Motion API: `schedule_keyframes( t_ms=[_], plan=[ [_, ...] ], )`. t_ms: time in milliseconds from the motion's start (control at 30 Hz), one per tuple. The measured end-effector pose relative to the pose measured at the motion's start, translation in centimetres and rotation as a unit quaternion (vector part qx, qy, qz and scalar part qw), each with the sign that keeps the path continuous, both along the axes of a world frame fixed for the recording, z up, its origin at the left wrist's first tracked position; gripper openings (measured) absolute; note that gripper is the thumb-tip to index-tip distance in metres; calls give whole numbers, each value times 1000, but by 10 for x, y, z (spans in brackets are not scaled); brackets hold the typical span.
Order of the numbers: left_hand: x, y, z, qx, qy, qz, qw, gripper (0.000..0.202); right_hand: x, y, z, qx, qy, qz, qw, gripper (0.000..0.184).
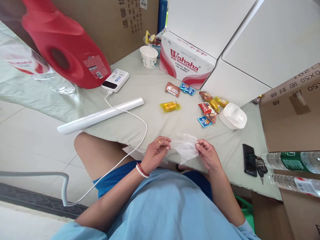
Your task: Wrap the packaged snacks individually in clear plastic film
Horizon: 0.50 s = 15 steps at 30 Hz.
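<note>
Between my two hands stretches a clear plastic bag [184, 146], thin and crumpled, over the front edge of the cloth-covered table. My left hand [158, 151] pinches its left side with thumb and fingertips. On the opposite side, my right hand [206, 152] grips the edge between thumb and forefinger. Beyond the bag lies a snack in a yellow wrapper [170, 106]. A brown packet [172, 89] and blue packets [187, 89] rest behind it. To the right is a small pile of wrapped snacks [211, 105] beside a white plastic bowl [233, 116].
A white roll [101, 115] lies at left under a cable from a white power bank [115, 80]. Behind stand a red jug [67, 46], a paper cup [149, 57] and a Wahaha box [186, 61]. A phone [249, 160], keys [260, 165] and water bottles [293, 161] lie right.
</note>
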<state>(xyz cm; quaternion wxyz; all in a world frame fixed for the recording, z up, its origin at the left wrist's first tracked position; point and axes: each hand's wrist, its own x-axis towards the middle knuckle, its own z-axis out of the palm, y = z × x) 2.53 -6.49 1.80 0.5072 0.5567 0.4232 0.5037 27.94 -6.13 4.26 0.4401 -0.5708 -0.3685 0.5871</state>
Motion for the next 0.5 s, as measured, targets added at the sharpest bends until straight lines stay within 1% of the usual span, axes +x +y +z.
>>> schedule_keyframes(
  t_ms=[100, 167, 200, 267, 333, 400, 433, 500],
  plan=[
    [8, 2, -7, -123, -59, 56, 989, 31, -3, -5, 0, 22, -11, 7, 1000, 35],
    [15, 4, -8, -183, -71, 101, 975, 35, -6, -8, 1, 39, -14, 7, 999, 33],
    [19, 4, -7, -203, -71, 114, 970, 41, -7, -9, 2, 45, -14, 8, 999, 33],
    [23, 5, -5, -230, -76, 108, 964, 56, -7, -11, 5, 50, -10, 18, 999, 33],
    [25, 6, -3, -253, -87, 78, 960, 63, -6, -13, 8, 49, 3, 29, 998, 33],
    [26, 5, -2, -273, -90, 67, 955, 62, -5, -15, 11, 42, 27, 33, 998, 35],
    [27, 4, -2, -276, -83, 72, 955, 61, -4, -16, 12, 37, 41, 33, 998, 36],
    [28, 3, -2, -250, -62, 81, 963, 58, -4, -20, 14, 25, 69, 33, 997, 40]
  ],
)
